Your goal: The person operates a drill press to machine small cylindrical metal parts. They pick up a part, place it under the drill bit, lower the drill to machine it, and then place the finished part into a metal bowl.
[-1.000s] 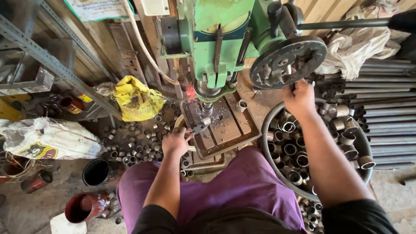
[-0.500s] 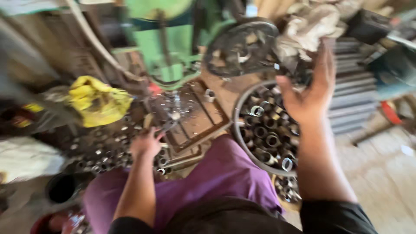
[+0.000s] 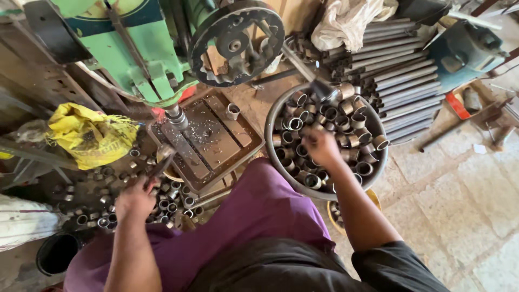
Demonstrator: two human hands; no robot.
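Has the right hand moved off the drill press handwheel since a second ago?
Yes. The right hand has dropped from the handwheel down into the round basin of short metal rings, now well below the wheel.

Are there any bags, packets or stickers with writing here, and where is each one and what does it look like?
Yellow plastic bag: crumpled, dark print, left of the drill table.
Round label: dark blue, yellow-rimmed, on the green drill press, top edge.
White sack: bulging, far left edge.
Pale cloth bag: crumpled, atop the metal tubes, upper right.
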